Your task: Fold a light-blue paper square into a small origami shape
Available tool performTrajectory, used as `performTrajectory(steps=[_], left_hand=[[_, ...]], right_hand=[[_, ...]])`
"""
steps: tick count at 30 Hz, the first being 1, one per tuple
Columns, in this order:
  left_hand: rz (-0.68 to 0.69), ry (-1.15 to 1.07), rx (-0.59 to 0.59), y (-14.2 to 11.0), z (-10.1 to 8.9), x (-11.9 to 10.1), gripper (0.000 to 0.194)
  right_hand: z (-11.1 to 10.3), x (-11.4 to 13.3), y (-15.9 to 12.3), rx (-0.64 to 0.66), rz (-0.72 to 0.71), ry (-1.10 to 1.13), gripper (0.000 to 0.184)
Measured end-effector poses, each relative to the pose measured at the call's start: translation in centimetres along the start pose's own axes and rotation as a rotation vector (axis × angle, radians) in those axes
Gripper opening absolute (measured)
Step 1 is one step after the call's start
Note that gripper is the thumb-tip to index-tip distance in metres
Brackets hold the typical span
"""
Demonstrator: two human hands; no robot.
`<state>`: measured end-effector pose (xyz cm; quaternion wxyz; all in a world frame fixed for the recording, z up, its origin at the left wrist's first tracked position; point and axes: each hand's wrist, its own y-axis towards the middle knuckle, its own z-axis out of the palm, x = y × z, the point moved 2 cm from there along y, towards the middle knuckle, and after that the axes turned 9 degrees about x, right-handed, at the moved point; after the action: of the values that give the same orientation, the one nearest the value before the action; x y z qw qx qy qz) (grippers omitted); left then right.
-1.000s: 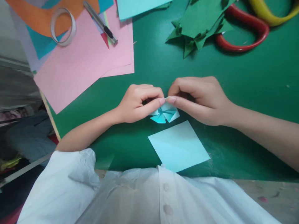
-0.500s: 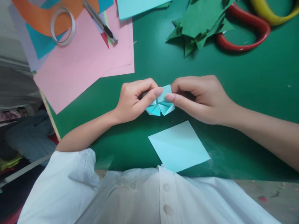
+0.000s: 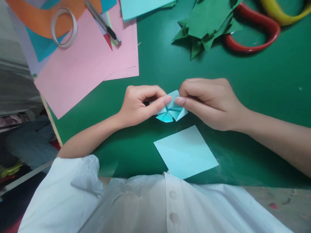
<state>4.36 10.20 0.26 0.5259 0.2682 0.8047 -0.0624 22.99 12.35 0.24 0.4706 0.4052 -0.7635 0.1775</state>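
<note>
Currently | left hand (image 3: 143, 106), right hand (image 3: 213, 105): pinching folded paper (image 3: 173, 106) | blue sheet (image 3: 186, 153) flat on green table (image 3: 264, 87)

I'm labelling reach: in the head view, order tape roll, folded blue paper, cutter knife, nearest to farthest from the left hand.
1. Folded blue paper: held in the left hand.
2. Cutter knife: beyond, upper left.
3. Tape roll: farther left.

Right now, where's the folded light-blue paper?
In the head view, the folded light-blue paper is slightly right of centre, pinched between the left hand and the right hand, just beyond the flat light-blue sheet nearest the white shirt.
</note>
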Motion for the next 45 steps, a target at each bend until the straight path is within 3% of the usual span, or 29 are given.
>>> performTrajectory(steps=[7, 20, 31, 37, 45], left_hand=[[-0.012, -0.036, 0.131, -0.04, -0.09, 0.20, 0.039], [-0.003, -0.020, 0.115, -0.06, -0.31, 0.26, 0.045], [-0.035, -0.045, 0.198, 0.34, -0.51, 0.25, 0.039], [-0.029, -0.014, 0.119, 0.22, -0.41, 0.17, 0.043], [-0.062, -0.019, 0.112, -0.12, -0.40, 0.46, 0.036]], right_hand=[[0.09, -0.01, -0.05, -0.006, -0.011, 0.033, 0.038], [0.12, 0.13, 0.05, -0.004, 0.054, 0.027, 0.036], [0.05, 0.07, -0.10, -0.038, 0.029, 0.026, 0.028], [0.02, 0.25, 0.02, -0.005, -0.048, 0.094, 0.037], [0.18, -0.03, 0.03, -0.038, 0.044, 0.002, 0.038]])
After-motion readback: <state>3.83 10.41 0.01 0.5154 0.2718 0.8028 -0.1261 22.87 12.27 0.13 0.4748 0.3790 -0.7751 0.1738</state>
